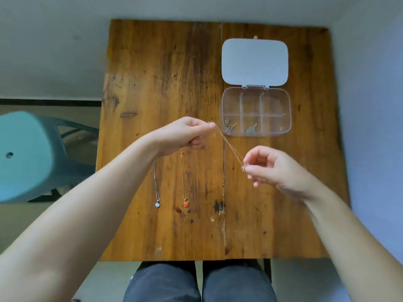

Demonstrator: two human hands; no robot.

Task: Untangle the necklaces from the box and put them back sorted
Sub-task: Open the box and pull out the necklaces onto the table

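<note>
A thin gold necklace (pixel 229 143) stretches taut above the table between my two hands. My left hand (pixel 185 136) pinches its upper end near the box; my right hand (pixel 274 168) pinches the lower end with its small pendant. A clear plastic box (pixel 287 114) with several compartments lies open at the right, its lid (pixel 254 62) folded back. Silver chains rest in its front left (pixel 230 126) and front middle (pixel 251 128) compartments. On the wood lie a silver necklace with a pale pendant (pixel 156 188) and a gold necklace with a red pendant (pixel 185 192), side by side.
The wooden table (pixel 152 83) has a seam down its middle. A teal plastic stool (pixel 28 158) stands on the floor to the left. My knees in dark trousers (pixel 200 284) show below the table's near edge.
</note>
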